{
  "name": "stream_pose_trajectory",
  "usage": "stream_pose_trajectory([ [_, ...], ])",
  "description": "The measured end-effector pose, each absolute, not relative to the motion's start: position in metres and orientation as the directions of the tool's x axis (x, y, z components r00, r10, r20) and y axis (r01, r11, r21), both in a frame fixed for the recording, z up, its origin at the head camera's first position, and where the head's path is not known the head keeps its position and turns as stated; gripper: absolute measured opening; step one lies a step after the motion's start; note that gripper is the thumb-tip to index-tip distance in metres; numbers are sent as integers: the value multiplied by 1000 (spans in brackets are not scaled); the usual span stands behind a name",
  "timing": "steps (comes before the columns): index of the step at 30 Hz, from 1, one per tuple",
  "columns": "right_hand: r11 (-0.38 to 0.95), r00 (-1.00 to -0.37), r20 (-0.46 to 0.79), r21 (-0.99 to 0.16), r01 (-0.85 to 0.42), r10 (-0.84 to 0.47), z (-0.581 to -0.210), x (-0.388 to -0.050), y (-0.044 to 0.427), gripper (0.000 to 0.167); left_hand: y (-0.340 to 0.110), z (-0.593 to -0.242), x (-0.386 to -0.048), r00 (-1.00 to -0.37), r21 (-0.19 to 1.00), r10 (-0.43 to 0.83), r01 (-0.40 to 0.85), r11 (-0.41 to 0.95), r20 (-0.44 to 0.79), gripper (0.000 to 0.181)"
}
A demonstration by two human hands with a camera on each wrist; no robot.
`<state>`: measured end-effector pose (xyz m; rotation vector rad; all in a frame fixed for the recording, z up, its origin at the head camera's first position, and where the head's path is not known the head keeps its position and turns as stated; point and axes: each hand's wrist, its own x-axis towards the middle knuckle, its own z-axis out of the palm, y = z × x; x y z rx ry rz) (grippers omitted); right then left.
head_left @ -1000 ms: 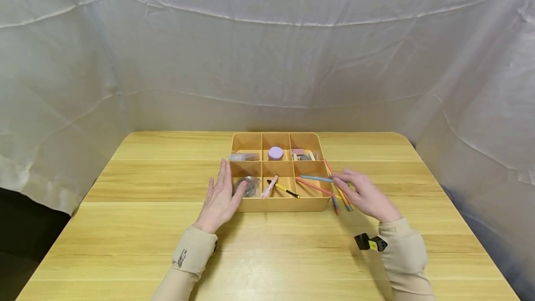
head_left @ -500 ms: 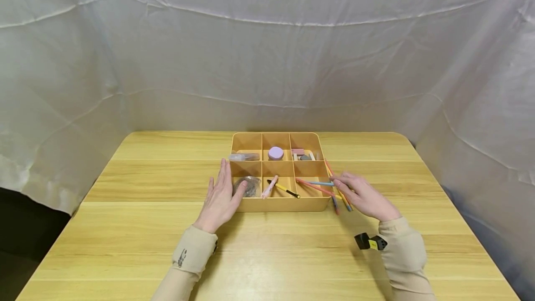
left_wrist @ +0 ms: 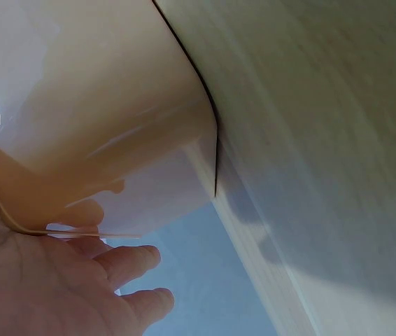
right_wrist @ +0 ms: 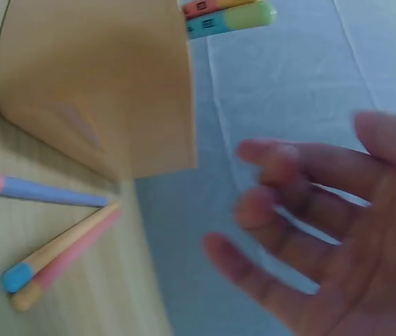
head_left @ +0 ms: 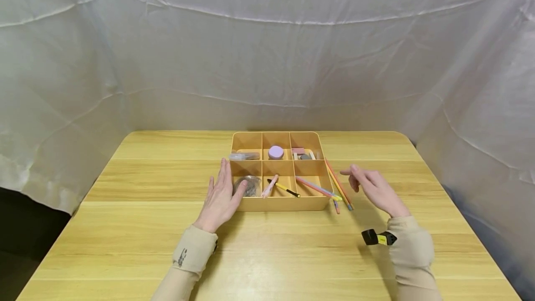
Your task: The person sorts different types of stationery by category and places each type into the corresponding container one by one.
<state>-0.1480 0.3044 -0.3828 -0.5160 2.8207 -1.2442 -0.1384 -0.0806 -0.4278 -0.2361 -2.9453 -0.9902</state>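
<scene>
My left hand (head_left: 219,201) rests against the left side of a light-orange divided box (head_left: 284,204), fingers straight, thumb over its front left compartment. In the left wrist view the palm (left_wrist: 37,280) touches the box's rim. To the right of the box my right hand (head_left: 378,194) is raised with loosely bent fingers and holds nothing. A red and a blue coloured pen (head_left: 321,190) lean together over the rim of the front right compartment, their ends (right_wrist: 229,19) sticking out. Several more coloured pens (head_left: 340,187) lie on the table beside the box, near the right hand.
The box also holds a yellow-black pen (head_left: 286,190), a pink-white pen (head_left: 270,186), a purple round lid (head_left: 276,153), a clear round container (head_left: 251,185), a clear packet (head_left: 244,156) and small blocks (head_left: 298,151). Grey cloth (head_left: 267,59) hangs behind the table (head_left: 284,254).
My right hand has lowered the blue pen into the front right compartment beside the red one, let it go, and drawn back to the right. The left hand has stayed put.
</scene>
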Motion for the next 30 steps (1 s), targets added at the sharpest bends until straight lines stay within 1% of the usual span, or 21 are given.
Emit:
stream_pose_trajectory([
  [2, 632, -959, 137, -727, -268, -249, -389, -151, 310, 50, -81, -428, -138, -988, 602, 135, 151, 784, 72, 82],
  [4, 643, -967, 109, -728, -237, -232, -396, -155, 315, 43, -81, -428, -138, -988, 603, 134, 152, 784, 74, 82],
  [7, 672, -971, -29, -727, -141, -236, -409, -160, 323, 33, -82, -428, -138, -988, 602, 133, 151, 784, 75, 82],
  [10, 698, -954, -179, -715, -42, -241, -423, -164, 329, 30, -82, -427, -138, -988, 604, 132, 152, 782, 78, 82],
  [13, 708, -942, -247, -706, 15, -226, -431, -166, 330, 30, -82, -427, -138, -988, 603, 134, 154, 783, 78, 82],
  [20, 739, -944, -258, -674, 24, -205, -432, -165, 328, 31, -81, -428, -138, -987, 599, 136, 160, 785, 86, 82],
  [24, 761, -950, -259, -648, 35, -177, -432, -165, 327, 29, -81, -427, -138, -987, 602, 137, 156, 783, 78, 82],
  [30, 768, -951, -251, -640, 24, -180, -433, -165, 325, 27, -81, -428, -139, -989, 609, 137, 147, 780, 63, 82],
])
